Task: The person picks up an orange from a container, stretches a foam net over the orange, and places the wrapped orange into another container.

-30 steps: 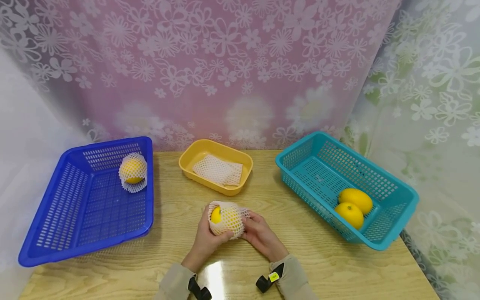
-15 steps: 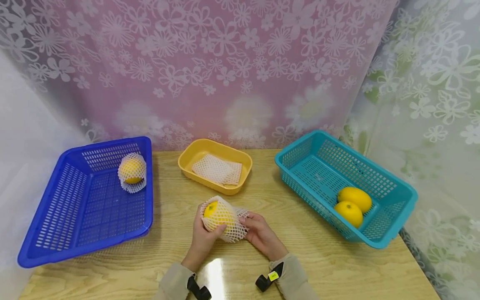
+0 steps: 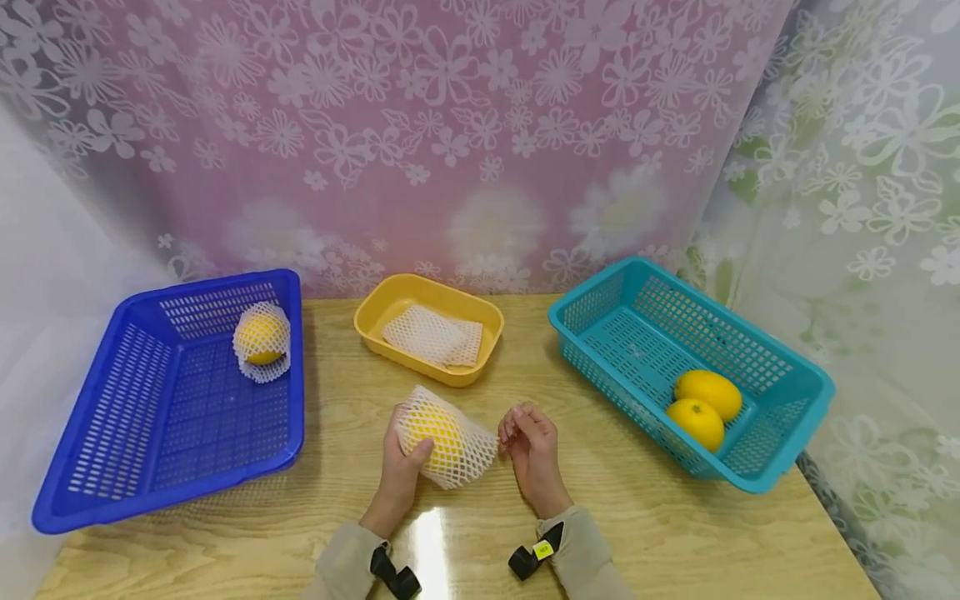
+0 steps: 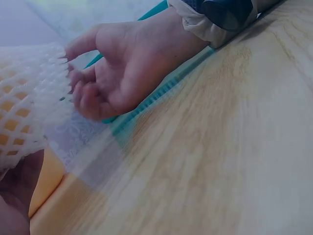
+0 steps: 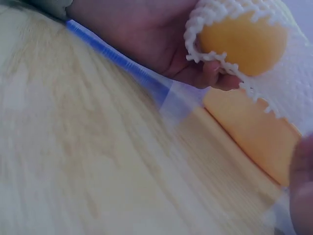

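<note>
A yellow fruit (image 3: 433, 427), like a small melon, sits inside a white foam net sleeve (image 3: 474, 454). My left hand (image 3: 400, 467) grips the netted fruit from the left, thumb across its near side. The loose end of the sleeve flares out to the right. Close to that end is my right hand (image 3: 534, 450), with loosely curled fingers and nothing in them. In the left wrist view its fingertips (image 4: 78, 81) are right at the sleeve's edge. The right wrist view shows the bare end of the fruit (image 5: 244, 44) within the sleeve's mesh.
On the left stands a blue basket (image 3: 288, 454) with one netted fruit (image 3: 262, 337). A yellow tray (image 3: 365, 325) with folded foam nets (image 3: 423, 333) is at the back. The teal basket (image 3: 810, 400) on the right holds two bare yellow fruits (image 3: 697, 421).
My right hand has let go of the sleeve and turned palm up beside it. My left hand has tilted the fruit, and its bare end has gone out of the head view.
</note>
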